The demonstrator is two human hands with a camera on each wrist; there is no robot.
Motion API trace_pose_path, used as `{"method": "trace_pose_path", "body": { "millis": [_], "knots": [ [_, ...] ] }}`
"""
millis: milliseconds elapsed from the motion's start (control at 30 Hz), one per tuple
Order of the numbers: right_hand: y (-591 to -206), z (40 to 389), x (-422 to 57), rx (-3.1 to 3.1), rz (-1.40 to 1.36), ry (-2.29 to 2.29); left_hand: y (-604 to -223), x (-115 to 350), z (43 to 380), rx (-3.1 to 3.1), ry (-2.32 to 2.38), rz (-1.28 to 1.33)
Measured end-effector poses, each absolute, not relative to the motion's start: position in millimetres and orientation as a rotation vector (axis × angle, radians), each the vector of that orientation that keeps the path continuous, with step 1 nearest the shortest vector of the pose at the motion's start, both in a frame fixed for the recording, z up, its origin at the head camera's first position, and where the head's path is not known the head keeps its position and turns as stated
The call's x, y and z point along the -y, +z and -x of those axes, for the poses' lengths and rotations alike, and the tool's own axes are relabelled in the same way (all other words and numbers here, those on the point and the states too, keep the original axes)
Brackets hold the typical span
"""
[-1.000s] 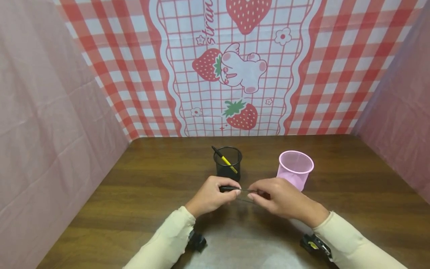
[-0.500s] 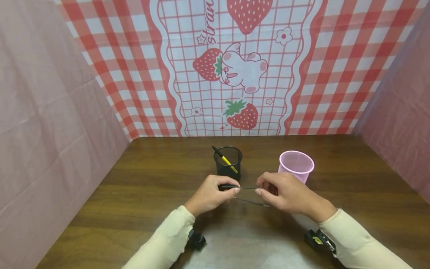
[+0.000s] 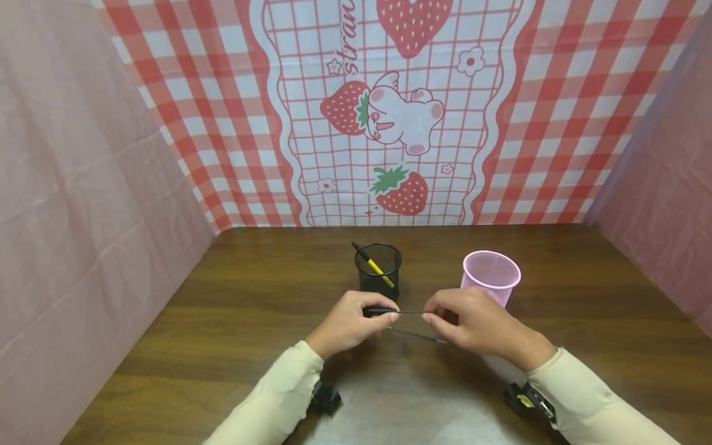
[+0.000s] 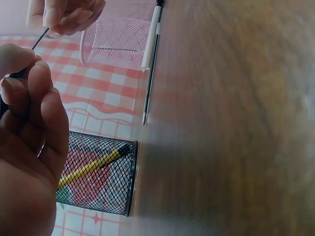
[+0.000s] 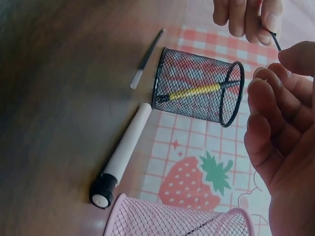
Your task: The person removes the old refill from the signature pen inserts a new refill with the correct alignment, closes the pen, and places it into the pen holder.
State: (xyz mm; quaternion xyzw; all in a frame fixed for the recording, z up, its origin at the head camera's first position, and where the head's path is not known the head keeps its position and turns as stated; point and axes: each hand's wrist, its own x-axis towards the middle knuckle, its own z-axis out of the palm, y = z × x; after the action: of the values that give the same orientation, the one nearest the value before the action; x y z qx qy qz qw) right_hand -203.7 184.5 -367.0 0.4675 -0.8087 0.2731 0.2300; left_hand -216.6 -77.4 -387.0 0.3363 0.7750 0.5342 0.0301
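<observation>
My left hand [image 3: 351, 322] grips a black pen-like barrel [image 3: 378, 310] between thumb and fingers. From its right end a thin dark rod [image 3: 410, 313] runs across to my right hand [image 3: 473, 321], whose thumb and fingertips pinch it. What lies inside the right fingers is hidden. On the table beneath the hands lies a pen refill [image 4: 152, 69], dark with a pale end. A white tube with a black end [image 5: 129, 142] also lies there, near the pink mesh cup [image 3: 503, 293], partly hidden from the head view by the right hand.
Just behind the left hand stands a black mesh cup [image 3: 366, 285] with a yellow-and-black pen [image 3: 375, 267] leaning in it. A checked strawberry cloth [image 3: 400, 123] hangs behind the brown table [image 3: 250, 278]. Pink cloths hang at both sides.
My right hand has moved slightly right, away from the left, and more of the thin rod shows between them. Over the last half second both hands stay almost still.
</observation>
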Motion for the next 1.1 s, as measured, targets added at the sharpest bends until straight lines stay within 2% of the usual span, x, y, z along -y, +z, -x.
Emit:
{"method": "trace_pose_path", "body": {
  "millis": [1100],
  "knots": [
    [-371.9, 204.0, -183.3, 2.302, -1.31, 0.7, -387.0, 76.2, 214.5, -2.406, 1.617, -1.02]
  ]
}}
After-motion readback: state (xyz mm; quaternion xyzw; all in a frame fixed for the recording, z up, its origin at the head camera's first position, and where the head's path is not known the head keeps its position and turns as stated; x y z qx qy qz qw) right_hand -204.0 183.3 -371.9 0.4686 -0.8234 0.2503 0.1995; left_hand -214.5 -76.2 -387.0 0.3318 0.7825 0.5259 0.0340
